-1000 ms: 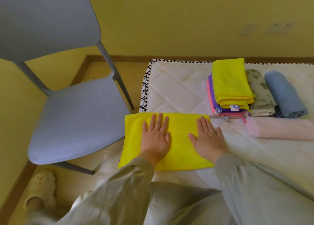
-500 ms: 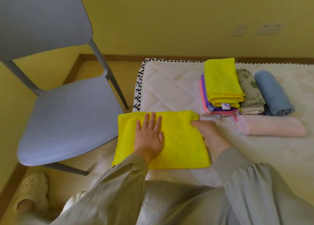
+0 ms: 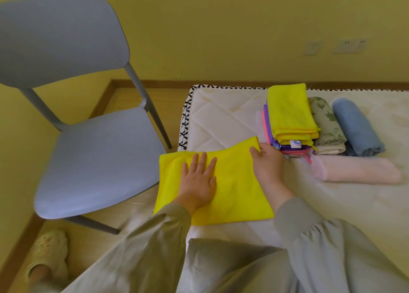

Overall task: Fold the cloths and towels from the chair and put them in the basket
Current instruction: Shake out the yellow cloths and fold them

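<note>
Right hand (image 3: 269, 162) pinches yellow cloth (image 3: 234, 182) corner; left hand (image 3: 199, 182) flat on it.

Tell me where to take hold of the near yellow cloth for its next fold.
Take the near yellow cloth at its far right corner, coming from the right: that corner is lifted off the mattress, where the right hand pinches it. The left hand lies flat on the left half, pinning it.

Yellow wall (image 3: 221, 27), wood floor (image 3: 124, 102), brown skirting (image 3: 243, 84), white quilted mattress (image 3: 221, 120).
</note>
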